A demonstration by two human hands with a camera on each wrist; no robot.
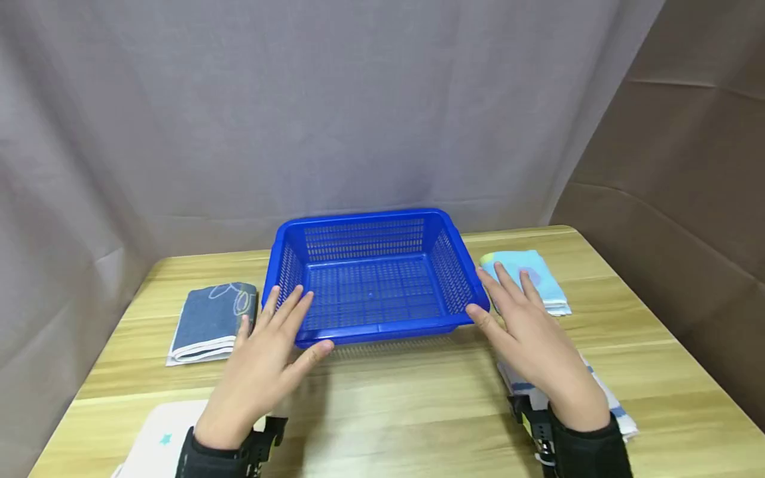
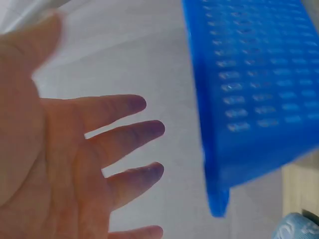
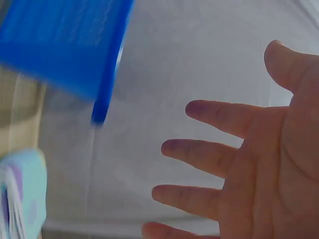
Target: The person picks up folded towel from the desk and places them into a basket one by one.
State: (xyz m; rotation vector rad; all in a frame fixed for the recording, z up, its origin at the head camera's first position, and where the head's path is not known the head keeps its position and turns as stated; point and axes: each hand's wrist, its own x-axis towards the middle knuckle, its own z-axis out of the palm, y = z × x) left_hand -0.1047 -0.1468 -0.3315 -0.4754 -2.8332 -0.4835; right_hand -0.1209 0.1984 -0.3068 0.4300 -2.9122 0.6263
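The basket [image 1: 388,328] looks glossy plastic, the tabletop [image 1: 394,405] smooth wood, the towels [image 1: 209,318] matt cloth.

Right hand [image 3: 259,164] spread open, right of a blue basket [image 3: 65,55]
Palm showing, it stands apart from the basket. Lower than the basket in view are a wooden surface [image 3: 15,109] and a folded pale-blue towel [image 3: 34,186] with purple patches; grey cloth [image 3: 124,169] hangs behind the basket.

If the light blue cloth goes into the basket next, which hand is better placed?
Probably the right hand: empty and, in the head view, overlapping the light blue cloth. The left hand is across the blue basket, nearer the dark cloth.
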